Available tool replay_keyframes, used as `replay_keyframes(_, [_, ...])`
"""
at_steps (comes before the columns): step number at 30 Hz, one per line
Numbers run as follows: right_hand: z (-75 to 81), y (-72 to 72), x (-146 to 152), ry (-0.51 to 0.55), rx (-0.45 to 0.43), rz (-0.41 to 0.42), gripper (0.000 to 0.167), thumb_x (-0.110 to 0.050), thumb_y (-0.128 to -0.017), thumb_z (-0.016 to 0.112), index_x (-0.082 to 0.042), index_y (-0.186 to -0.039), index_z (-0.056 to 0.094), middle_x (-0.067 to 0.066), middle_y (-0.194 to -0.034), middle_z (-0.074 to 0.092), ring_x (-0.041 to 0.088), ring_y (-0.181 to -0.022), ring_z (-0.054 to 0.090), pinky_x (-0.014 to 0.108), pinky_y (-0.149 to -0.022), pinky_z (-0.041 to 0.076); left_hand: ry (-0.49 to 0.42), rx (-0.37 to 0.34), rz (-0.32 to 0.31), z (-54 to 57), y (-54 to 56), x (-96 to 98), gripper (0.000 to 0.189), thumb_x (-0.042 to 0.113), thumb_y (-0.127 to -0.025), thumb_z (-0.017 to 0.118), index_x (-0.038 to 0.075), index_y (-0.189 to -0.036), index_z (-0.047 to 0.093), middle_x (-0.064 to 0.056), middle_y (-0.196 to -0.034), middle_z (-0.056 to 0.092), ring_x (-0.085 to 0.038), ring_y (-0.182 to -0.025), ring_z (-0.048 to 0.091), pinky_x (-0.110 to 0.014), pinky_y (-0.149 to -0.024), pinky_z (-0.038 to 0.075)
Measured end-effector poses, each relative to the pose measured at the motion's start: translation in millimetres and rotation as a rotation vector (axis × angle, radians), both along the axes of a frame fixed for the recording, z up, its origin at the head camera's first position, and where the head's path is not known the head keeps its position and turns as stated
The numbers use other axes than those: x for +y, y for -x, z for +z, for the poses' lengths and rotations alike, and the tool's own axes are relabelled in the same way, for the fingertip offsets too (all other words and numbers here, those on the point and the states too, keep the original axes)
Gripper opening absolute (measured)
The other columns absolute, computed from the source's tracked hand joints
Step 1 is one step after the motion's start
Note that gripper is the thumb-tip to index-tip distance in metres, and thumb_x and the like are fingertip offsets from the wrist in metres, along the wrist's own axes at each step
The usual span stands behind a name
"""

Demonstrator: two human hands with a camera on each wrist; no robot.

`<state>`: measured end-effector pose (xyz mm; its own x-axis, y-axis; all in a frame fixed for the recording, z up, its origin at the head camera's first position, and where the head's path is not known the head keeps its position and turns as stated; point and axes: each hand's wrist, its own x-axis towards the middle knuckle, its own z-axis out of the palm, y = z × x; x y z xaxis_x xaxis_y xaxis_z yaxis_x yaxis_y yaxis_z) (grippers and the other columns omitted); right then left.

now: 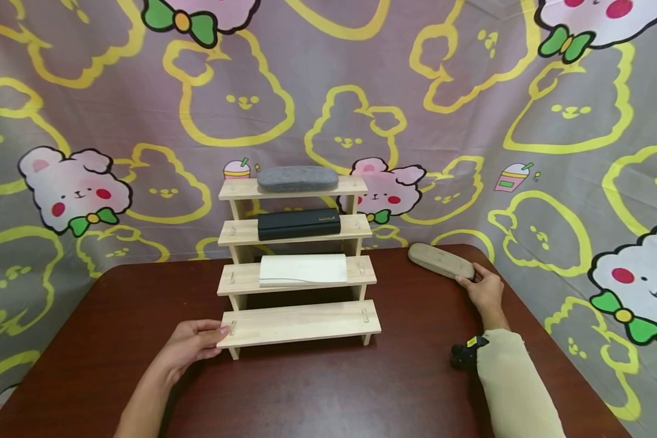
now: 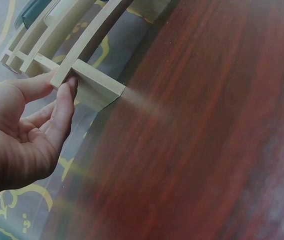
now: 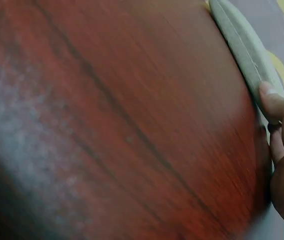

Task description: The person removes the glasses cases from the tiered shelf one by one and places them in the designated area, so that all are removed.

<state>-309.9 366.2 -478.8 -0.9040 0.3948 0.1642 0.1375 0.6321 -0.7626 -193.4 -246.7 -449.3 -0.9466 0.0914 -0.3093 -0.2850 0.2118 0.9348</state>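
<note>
Beige case (image 1: 440,261) slants, long axis running back-left from right hand (image 1: 485,292).

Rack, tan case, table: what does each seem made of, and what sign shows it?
Rack: seemingly unpainted wood, matte; pale colour and faint grain. Tan case: perhaps fabric or imitation leather, dull; a seamlike line runs along it. Table: glossy wood or printed laminate, reddish brown; dark streaks and bright reflections.

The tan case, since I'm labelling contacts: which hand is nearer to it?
The right hand: it grips the near end of the tan case. The left hand is well to the left, holding the left end of the bottom shelf.
</note>
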Motion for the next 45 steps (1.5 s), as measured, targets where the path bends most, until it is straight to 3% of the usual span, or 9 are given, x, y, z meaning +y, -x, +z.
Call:
replay_keyframes(12, [3.0,-1.9,-1.3,0.010,-0.014,-0.041,0.060,-0.010,-0.096,0.070,0.007,-0.148,0.044,0.034,-0.143,0.050,0.046,-0.133,0.053,0.054,-0.108,0.048,-0.001,0.006,0.002,1.9,-0.9,2.0,0.050,0.016,-0.099,0.065,-0.018,-0.133,0.052,0.005,-0.089,0.067,-0.004,-0.076,0.064,-0.017,-0.068,0.059])
replay_keyframes(32, [3.4,-3.0,1.8,0.035,0.000,-0.029,0.064,-0.009,-0.092,0.073,0.008,-0.147,0.045,0.034,-0.144,0.049,0.047,-0.134,0.052,0.054,-0.108,0.048,0.004,0.006,0.002,0.6,0.6,0.8,0.051,0.016,-0.099,0.065,-0.019,-0.134,0.051,0.005,-0.089,0.067,-0.003,-0.076,0.064,-0.017,-0.068,0.059])
replay_keyframes(36, [5.7,-4.4,1.0,0.087,0.033,-0.039,0.065,-0.007,-0.091,0.074,0.006,-0.148,0.045,0.032,-0.148,0.049,0.045,-0.137,0.051,0.053,-0.110,0.048,0.008,0.003,0.005,0.6,0.2,0.6,0.052,0.016,-0.099,0.065,-0.019,-0.134,0.050,0.004,-0.089,0.067,-0.003,-0.076,0.064,-0.017,-0.068,0.059])
replay_keyframes(45, [11.2,-2.1,-1.4,0.152,0.212,-0.061,0.059,0.000,-0.088,0.072,0.006,-0.143,0.052,0.029,-0.145,0.054,0.043,-0.135,0.054,0.051,-0.112,0.046,0.002,-0.005,0.009,-0.8,0.4,-0.1,0.054,0.017,-0.099,0.065,-0.020,-0.136,0.048,0.004,-0.088,0.068,-0.003,-0.076,0.064,-0.017,-0.068,0.059])
